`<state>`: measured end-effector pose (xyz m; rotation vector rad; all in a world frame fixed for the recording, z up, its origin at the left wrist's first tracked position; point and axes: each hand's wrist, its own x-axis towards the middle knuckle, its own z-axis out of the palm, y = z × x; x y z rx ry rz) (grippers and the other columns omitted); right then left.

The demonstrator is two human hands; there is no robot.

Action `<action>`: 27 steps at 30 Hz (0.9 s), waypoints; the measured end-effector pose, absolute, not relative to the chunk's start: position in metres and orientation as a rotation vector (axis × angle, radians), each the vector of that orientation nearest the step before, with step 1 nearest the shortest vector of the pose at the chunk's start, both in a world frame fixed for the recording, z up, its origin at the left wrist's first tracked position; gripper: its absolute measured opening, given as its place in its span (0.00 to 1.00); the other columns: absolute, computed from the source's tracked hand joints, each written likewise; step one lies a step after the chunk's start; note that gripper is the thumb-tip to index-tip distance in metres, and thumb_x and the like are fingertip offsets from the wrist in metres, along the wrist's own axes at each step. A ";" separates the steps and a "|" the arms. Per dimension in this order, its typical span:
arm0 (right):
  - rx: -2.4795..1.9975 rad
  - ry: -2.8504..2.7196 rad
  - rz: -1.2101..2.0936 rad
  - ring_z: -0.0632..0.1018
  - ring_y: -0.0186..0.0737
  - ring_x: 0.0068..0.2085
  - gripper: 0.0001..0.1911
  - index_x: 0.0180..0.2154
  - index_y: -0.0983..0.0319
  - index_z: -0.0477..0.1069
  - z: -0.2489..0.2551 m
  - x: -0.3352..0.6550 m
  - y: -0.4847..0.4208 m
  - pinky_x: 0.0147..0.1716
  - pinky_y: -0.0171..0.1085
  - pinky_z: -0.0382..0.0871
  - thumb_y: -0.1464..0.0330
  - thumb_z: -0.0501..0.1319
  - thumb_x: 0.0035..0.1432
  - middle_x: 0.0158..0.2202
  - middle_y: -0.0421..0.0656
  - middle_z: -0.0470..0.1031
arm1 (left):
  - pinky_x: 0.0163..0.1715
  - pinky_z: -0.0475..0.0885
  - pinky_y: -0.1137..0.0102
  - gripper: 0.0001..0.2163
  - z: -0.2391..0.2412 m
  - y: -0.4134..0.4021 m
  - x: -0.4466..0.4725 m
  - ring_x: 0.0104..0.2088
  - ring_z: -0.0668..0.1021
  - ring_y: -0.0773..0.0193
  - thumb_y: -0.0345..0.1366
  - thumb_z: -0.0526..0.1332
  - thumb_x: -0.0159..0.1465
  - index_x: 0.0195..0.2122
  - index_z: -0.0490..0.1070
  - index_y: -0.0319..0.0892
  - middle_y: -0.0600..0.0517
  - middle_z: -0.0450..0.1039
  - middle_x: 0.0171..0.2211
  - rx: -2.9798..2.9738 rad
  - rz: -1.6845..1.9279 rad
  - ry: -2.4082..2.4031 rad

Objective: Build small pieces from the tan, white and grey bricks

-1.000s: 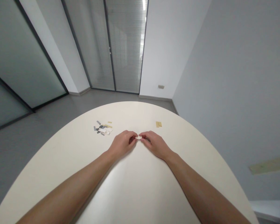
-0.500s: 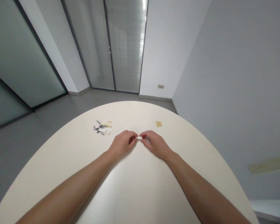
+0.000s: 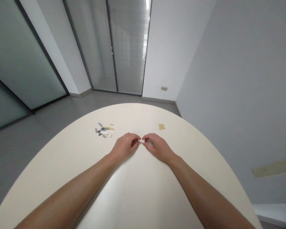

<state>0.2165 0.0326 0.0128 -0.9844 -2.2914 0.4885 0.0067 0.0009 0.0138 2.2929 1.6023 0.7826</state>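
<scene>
Between my two hands, just over the table, is a small white building piece (image 3: 141, 140), too small to make out in detail. My left hand (image 3: 126, 144) pinches its left end with thumb and fingertips. From the other side, my right hand (image 3: 158, 146) closes thumb and fingers on the right end. The fingertips almost meet and cover part of the piece. A scattered pile of small building pieces (image 3: 105, 133) in grey, black, white and tan lies beyond my left hand. Past my right hand sits a tan building piece (image 3: 161, 126), flat on the table.
A round white table (image 3: 138, 190) spans the foreground, and both forearms rest over it. Grey floor (image 3: 69, 111) shows around its far edge. Glass doors (image 3: 127, 57) stand behind, with a plain wall (image 3: 243, 82) on the right.
Both hands stay in nearly the same place with the same pinch. The white piece between them looks slightly more tilted, its right end lower.
</scene>
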 end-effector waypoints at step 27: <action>-1.015 -2.283 0.505 0.77 0.40 0.43 0.07 0.44 0.58 0.72 0.012 0.217 0.033 0.46 0.40 0.69 0.70 0.62 0.63 0.41 0.42 0.78 | 0.38 0.69 0.67 0.08 0.012 0.002 0.007 0.40 0.77 0.60 0.35 0.58 0.68 0.44 0.76 0.46 0.52 0.78 0.38 2.283 0.791 1.597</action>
